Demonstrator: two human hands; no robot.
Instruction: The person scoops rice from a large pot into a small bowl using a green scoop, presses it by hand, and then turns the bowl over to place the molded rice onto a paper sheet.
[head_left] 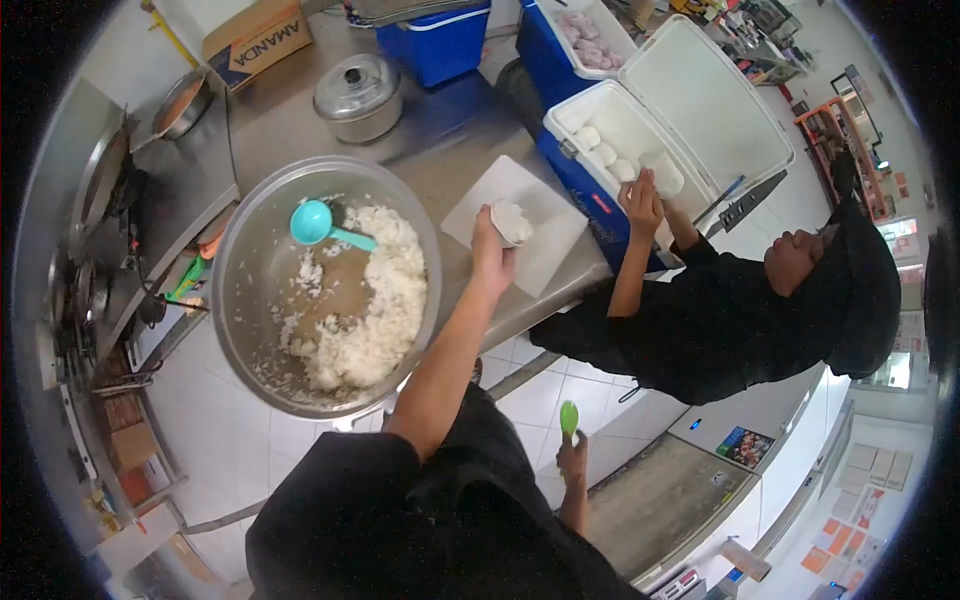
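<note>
Step, as judged: portioning rice. Left hand (490,255) grips a rice-filled cup (511,222) over the white board (545,255) on the table (450,140), arm stretched forward beside the big bowl (235,250). Right hand (572,462) hangs low, clenched on a green spoon (568,417). Next move likely calls for turning the cup out cleanly.

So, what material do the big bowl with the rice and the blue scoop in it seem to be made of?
The big bowl looks like metal, probably stainless steel: grey, dull shine, thin rim. The blue scoop looks like plastic: even bright colour, smooth, no metallic shine. The left hand holds a small cup of rice, seemingly plastic too, though too small to tell.
</note>
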